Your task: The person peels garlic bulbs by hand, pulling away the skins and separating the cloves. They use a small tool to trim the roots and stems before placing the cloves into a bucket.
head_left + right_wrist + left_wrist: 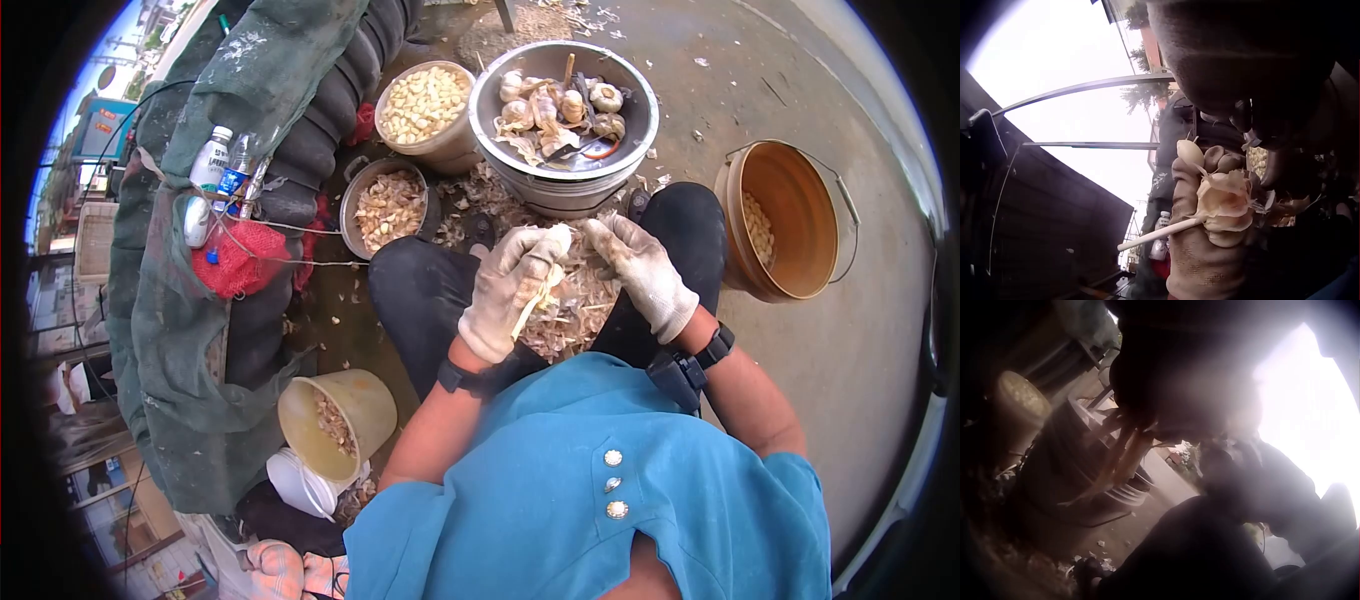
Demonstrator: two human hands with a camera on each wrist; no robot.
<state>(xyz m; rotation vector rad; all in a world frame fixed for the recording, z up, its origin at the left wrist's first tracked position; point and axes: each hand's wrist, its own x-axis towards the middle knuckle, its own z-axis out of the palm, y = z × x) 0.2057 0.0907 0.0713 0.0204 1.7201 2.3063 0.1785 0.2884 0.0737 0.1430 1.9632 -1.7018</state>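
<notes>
My gloved left hand [510, 290] grips a garlic bulb [548, 278] over my lap, its pale stem pointing down toward me. In the right wrist view the same bulb [1225, 200] sits in the left glove [1200, 250], cloves splayed and the stem sticking out to the left. My gloved right hand [640, 272] meets it from the right, its fingertips [598, 234] pinching at the bulb's top. The left wrist view is dark and blurred; only dry stem strands [1124, 459] hang in it.
Loose garlic skins [575, 315] lie between my knees. Ahead stand a metal basin [642, 125] of whole bulbs, a cream bucket [452, 150] of peeled cloves and a small pot [352, 190]. An orange bucket [800, 230] is right, a yellow one [365, 395] lower left.
</notes>
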